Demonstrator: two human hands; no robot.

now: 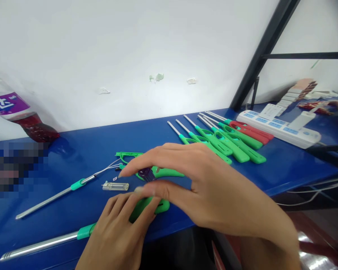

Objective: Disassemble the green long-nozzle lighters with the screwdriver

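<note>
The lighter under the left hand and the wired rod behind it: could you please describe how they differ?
The lighter is under the left hand; no hand grips the wired rod. The lighter has a green handle, while the wired rod ends in thin wires. The lighter's tube appears thicker than the wired rod's. Both have green collars.

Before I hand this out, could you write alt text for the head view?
A person's left hand holds a green lighter on a blue table; by the right hand, a dark purple object shows between thumb and forefinger. Loose parts, a row of green and red lighters and a white power strip lie beyond.
</note>
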